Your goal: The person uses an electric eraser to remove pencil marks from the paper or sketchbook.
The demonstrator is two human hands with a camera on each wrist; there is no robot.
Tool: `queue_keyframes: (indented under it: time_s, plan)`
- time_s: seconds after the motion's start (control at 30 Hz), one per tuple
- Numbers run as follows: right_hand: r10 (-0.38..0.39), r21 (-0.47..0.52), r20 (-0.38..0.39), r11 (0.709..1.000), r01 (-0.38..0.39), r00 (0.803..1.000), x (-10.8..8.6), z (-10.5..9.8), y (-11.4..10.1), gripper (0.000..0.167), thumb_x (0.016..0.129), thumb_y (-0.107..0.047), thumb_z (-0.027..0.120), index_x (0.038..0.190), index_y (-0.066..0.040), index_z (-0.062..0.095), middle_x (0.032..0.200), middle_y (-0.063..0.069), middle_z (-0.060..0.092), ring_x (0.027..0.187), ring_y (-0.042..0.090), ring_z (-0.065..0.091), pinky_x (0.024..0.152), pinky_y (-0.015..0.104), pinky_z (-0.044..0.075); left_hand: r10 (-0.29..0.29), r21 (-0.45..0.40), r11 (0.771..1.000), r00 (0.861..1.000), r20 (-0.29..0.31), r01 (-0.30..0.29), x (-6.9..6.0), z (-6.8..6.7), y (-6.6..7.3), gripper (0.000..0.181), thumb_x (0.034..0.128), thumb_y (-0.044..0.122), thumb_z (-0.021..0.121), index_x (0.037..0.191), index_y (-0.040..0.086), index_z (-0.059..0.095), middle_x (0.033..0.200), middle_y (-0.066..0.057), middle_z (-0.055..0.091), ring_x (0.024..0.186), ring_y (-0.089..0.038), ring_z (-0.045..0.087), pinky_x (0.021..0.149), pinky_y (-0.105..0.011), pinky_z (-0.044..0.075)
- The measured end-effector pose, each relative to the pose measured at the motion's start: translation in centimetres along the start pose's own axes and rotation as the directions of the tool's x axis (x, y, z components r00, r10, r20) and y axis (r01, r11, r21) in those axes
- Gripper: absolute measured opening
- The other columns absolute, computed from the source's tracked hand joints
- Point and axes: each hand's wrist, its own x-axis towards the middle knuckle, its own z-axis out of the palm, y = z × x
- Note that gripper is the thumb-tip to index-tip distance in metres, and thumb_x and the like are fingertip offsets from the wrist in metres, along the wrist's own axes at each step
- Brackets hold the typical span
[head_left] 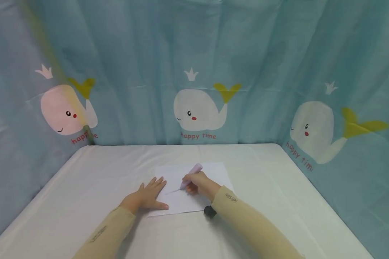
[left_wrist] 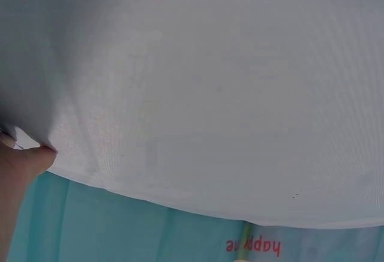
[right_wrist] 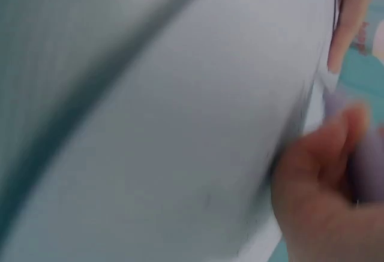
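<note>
A white sheet of paper [head_left: 178, 169] lies on the white table. My left hand [head_left: 150, 194] rests flat with spread fingers on its left side, also partly seen at the edge of the left wrist view. My right hand [head_left: 199, 183] grips a thick lilac pen [head_left: 196, 168], its rear end tilted up to the right. The pen's tip is at the paper, at the right end of a short thin line [head_left: 172, 191]. In the right wrist view the right hand [right_wrist: 324, 178] is blurred, curled around the pen [right_wrist: 367, 166].
A small black object [head_left: 210, 211] shows beside the right sleeve, at the paper's lower edge. White cloth covers the table [head_left: 68, 201]. Blue-green curtains [head_left: 142, 72] with whale prints hang behind and at both sides.
</note>
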Motion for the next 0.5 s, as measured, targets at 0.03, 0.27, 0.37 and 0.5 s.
queue_keyframes:
  time_s: [0.03,0.27,0.37,0.5]
  plan:
    - [0.003,0.002,0.002,1.0,-0.003,1.0,0.06,-0.05,0.02,0.013,0.084,-0.009,0.068,0.085,0.0,0.058,0.058,0.006,0.055,0.045,0.01,0.049,0.045,0.019,0.042,0.003,-0.002,1.0,1.0,0.0,-0.003,0.01,-0.05,0.05,0.106,0.0765,0.061,0.072,0.151,0.0,0.027,0.159,-0.022,0.015,0.145,-0.045,0.006,0.106,-0.072,0.005]
    - [0.0,0.031,0.014,1.0,-0.001,1.0,0.25,-0.21,0.12,0.012,0.084,-0.008,0.068,0.086,0.0,0.059,0.06,0.006,0.057,0.047,0.011,0.052,0.047,0.02,0.045,0.0,0.018,1.0,1.0,0.007,0.0,0.26,-0.13,0.12,0.106,0.077,0.062,0.071,0.151,0.001,0.027,0.159,-0.021,0.015,0.145,-0.044,0.007,0.106,-0.072,0.005]
    - [-0.001,0.021,0.022,1.0,0.001,1.0,0.22,-0.27,0.07,0.012,0.084,-0.009,0.068,0.085,0.0,0.06,0.059,0.006,0.056,0.046,0.01,0.052,0.047,0.02,0.045,-0.002,0.027,1.0,1.0,0.005,0.002,0.25,-0.13,0.18,0.105,0.0774,0.062,0.07,0.152,0.001,0.027,0.159,-0.02,0.015,0.145,-0.043,0.007,0.106,-0.072,0.006]
    - [-0.008,0.022,0.044,1.0,0.007,0.999,0.14,-0.34,-0.01,0.012,0.084,-0.009,0.068,0.085,-0.001,0.059,0.059,0.005,0.057,0.046,0.01,0.052,0.047,0.02,0.045,-0.01,0.023,1.0,1.0,0.01,0.009,0.1,-0.25,0.42,0.105,0.0776,0.061,0.071,0.151,0.0,0.027,0.159,-0.021,0.015,0.145,-0.044,0.007,0.106,-0.072,0.006]
